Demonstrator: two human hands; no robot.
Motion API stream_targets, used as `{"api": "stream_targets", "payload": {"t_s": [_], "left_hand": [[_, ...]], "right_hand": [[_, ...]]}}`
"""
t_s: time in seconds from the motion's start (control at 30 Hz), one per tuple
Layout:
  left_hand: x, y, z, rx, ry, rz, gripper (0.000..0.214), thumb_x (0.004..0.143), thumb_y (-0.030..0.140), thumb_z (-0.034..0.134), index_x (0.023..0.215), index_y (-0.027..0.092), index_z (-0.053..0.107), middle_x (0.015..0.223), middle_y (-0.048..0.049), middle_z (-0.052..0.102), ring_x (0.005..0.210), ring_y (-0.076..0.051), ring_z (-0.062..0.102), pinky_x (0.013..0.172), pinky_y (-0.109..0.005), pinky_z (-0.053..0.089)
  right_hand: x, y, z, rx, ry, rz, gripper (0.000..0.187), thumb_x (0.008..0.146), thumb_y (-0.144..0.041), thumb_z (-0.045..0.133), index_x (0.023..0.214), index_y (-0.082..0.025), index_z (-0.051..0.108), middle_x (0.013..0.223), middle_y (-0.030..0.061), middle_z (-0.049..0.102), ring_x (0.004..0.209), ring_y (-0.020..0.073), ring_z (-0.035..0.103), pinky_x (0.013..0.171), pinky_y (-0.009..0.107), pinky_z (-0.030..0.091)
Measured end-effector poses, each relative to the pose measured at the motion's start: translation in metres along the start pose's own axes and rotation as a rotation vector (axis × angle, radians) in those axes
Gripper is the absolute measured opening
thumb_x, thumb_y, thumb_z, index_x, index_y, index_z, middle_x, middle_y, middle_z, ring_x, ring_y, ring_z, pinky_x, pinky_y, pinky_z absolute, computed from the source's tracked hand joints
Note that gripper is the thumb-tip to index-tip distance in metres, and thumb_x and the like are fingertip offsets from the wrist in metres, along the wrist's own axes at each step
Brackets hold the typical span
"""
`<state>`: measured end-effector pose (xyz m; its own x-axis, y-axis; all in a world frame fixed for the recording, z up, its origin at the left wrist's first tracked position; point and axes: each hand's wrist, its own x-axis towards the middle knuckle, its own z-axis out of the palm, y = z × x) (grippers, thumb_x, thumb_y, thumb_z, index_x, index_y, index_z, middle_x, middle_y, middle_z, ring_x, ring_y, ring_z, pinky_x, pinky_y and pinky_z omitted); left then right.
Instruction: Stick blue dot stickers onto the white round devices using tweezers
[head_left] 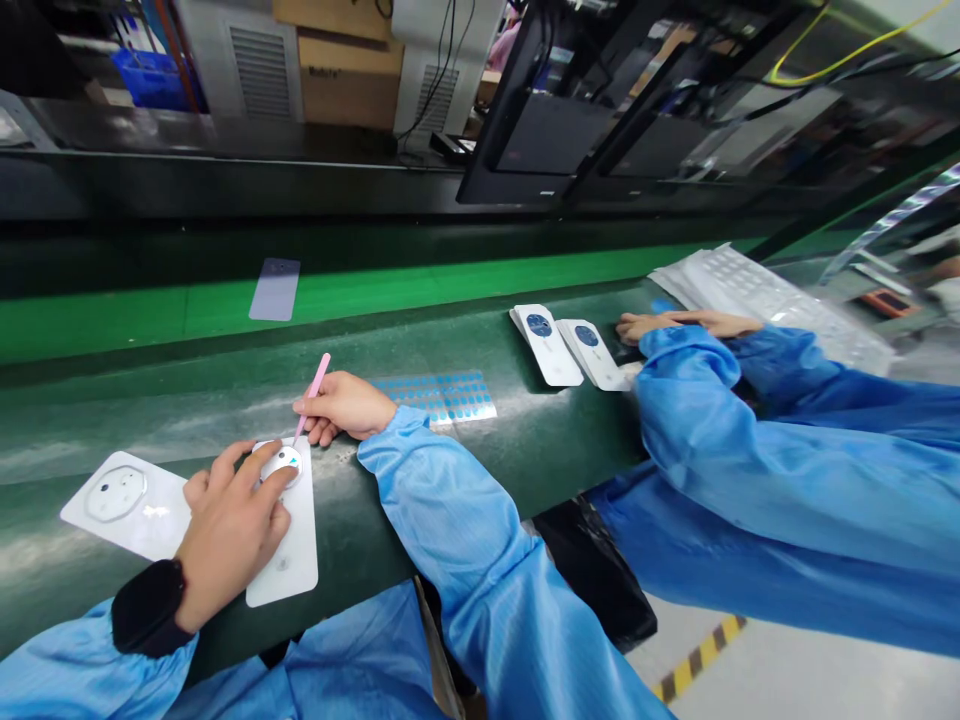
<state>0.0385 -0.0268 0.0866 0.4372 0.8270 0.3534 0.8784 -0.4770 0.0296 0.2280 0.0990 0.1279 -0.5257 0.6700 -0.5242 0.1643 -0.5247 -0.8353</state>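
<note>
I see the right hand (349, 405) pinch pink tweezers (318, 385) in its fingers, tip down by a white card (294, 560), where the left hand (231, 530) rests, fingers apart.

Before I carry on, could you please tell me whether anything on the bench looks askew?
Slightly: the far-left white panel lies slanted, at odds with the straighter panel under the left hand.
</note>
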Motion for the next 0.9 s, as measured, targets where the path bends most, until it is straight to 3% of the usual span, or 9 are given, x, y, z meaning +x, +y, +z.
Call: {"api": "stream_targets", "payload": {"t_s": [0.1,0.17,0.27,0.43,0.53,0.63,0.77,0.9], "left_hand": [[-0.011,0.011,-0.004,-0.049,0.023,-0.006,0.030,0.093,0.021,0.051,0.102,0.027,0.079,0.128,-0.0126,0.076,0.126,-0.040,0.060,0.087,-0.051,0.048],[-0.023,0.022,-0.009,-0.062,0.011,0.101,0.026,0.095,0.033,0.057,0.110,0.029,0.078,0.131,-0.0115,0.075,0.131,-0.041,0.057,0.091,-0.051,0.046],[-0.043,0.036,-0.012,-0.024,-0.028,0.293,0.049,0.085,0.056,0.071,0.129,0.036,0.072,0.139,-0.0090,0.073,0.136,-0.043,0.053,0.093,-0.051,0.042],[-0.061,0.034,0.001,0.033,-0.039,0.338,0.072,0.074,0.071,0.072,0.139,0.041,0.067,0.148,-0.0083,0.068,0.141,-0.050,0.048,0.102,-0.059,0.038],[-0.054,0.019,0.005,0.015,-0.116,0.306,0.070,0.081,0.071,0.068,0.145,0.044,0.062,0.151,-0.0062,0.066,0.143,-0.047,0.049,0.107,-0.061,0.040],[-0.034,-0.004,0.001,0.048,-0.174,0.255,0.054,0.091,0.053,0.067,0.144,0.046,0.063,0.149,-0.0052,0.069,0.140,-0.041,0.057,0.104,-0.057,0.047],[-0.003,-0.045,-0.005,0.059,-0.240,0.164,0.044,0.097,0.042,0.056,0.139,0.044,0.068,0.143,-0.0073,0.072,0.135,-0.040,0.064,0.102,-0.057,0.053],[0.025,-0.090,-0.004,0.052,-0.313,-0.019,0.046,0.100,0.039,0.043,0.137,0.040,0.071,0.145,-0.0085,0.071,0.139,-0.039,0.062,0.104,-0.059,0.054]], "right_hand": [[0.000,-0.001,0.000,0.022,0.001,0.007,0.036,0.102,-0.010,0.063,0.067,-0.012,0.059,0.051,-0.0014,0.061,0.043,0.0077,0.060,0.042,0.011,0.051],[-0.001,-0.003,0.000,0.028,-0.013,0.015,0.037,0.104,-0.009,0.060,0.067,-0.012,0.059,0.050,-0.0013,0.060,0.042,0.0076,0.059,0.041,0.011,0.050],[-0.002,-0.006,0.000,0.022,-0.008,0.037,0.039,0.104,-0.009,0.059,0.066,-0.012,0.059,0.048,-0.0011,0.060,0.041,0.0076,0.059,0.041,0.011,0.050],[0.001,-0.004,-0.005,0.075,-0.045,0.052,0.039,0.106,-0.011,0.057,0.067,-0.012,0.059,0.048,0.0004,0.061,0.040,0.0079,0.060,0.042,0.011,0.051],[0.005,0.000,-0.009,0.137,-0.085,0.041,0.040,0.106,-0.011,0.055,0.067,-0.012,0.060,0.049,0.0018,0.062,0.041,0.0085,0.061,0.043,0.011,0.052],[0.009,0.003,-0.011,0.186,-0.113,0.032,0.039,0.106,-0.011,0.055,0.068,-0.011,0.062,0.050,0.0031,0.064,0.043,0.0097,0.064,0.045,0.011,0.053],[0.011,0.003,-0.013,0.206,-0.125,0.053,0.042,0.108,-0.012,0.052,0.067,-0.010,0.063,0.052,0.0050,0.066,0.042,0.0098,0.063,0.046,0.012,0.053],[0.013,0.002,-0.015,0.233,-0.152,0.067,0.040,0.107,-0.014,0.055,0.068,-0.010,0.063,0.052,0.0050,0.066,0.042,0.0099,0.063,0.047,0.013,0.054]]}}
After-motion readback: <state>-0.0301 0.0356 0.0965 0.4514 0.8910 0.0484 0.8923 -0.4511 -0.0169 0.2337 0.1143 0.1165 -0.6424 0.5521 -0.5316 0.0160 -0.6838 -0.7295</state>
